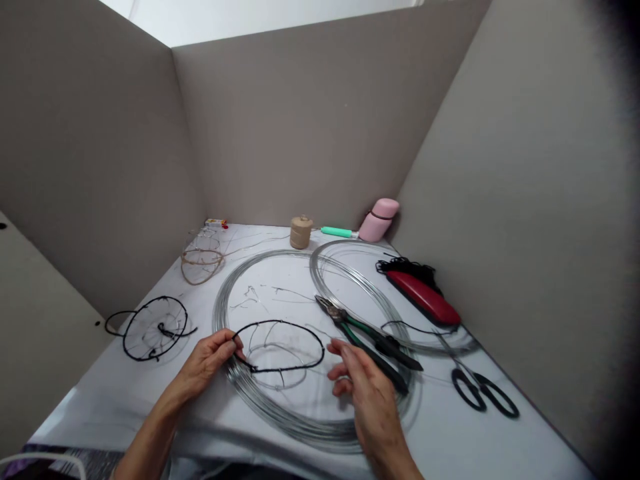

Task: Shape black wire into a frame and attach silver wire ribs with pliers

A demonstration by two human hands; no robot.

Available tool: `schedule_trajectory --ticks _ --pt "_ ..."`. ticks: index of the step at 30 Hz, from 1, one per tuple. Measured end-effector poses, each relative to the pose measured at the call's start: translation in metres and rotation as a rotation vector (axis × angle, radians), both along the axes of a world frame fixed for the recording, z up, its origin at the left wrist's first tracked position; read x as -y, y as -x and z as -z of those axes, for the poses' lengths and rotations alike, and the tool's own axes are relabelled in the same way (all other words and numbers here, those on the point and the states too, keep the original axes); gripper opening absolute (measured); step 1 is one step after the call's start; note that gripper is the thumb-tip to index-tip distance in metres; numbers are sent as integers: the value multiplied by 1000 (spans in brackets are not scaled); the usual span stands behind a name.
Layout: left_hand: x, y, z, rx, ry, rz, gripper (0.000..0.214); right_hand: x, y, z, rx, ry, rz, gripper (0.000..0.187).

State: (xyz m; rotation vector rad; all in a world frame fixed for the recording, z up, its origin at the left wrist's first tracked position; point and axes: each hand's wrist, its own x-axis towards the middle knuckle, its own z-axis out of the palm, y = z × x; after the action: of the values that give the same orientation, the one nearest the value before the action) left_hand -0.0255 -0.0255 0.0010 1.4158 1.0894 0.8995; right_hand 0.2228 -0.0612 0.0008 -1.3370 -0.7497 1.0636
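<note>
My left hand (213,357) pinches the left side of a wire frame (300,367), whose upper ring is wrapped in black cord and whose lower ring is bare wire. Just right of that frame is my right hand (367,387), fingers partly bent and apart, with nothing visible in them. Beneath both lies a large coil of silver wire (300,430). Pliers with dark green handles (363,327) rest across the coils, close to my right hand.
A second wire coil (320,267) overlaps the first. Scissors (483,390), a red case (425,298) and black cord (410,269) lie right. Another black-wrapped frame (155,330) and a twine-wrapped one (203,267) sit left. Behind stand a twine spool (301,233) and pink bottle (379,221).
</note>
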Motion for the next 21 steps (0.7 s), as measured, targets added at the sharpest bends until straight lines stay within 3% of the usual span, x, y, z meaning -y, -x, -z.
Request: schedule_trajectory --ticks 4,9,13,21 --pt "1 -3 3 -5 8 -73 29 -9 -5 -9 -213 102 -344 37" --pt "2 -7 1 5 29 -115 30 -17 -12 -6 -187 97 -523 36" --pt "2 -7 1 8 41 -116 30 -25 -19 -1 -71 53 -584 37" --pt "-1 -5 4 37 4 -176 34 -38 -12 4 154 49 -551 45"
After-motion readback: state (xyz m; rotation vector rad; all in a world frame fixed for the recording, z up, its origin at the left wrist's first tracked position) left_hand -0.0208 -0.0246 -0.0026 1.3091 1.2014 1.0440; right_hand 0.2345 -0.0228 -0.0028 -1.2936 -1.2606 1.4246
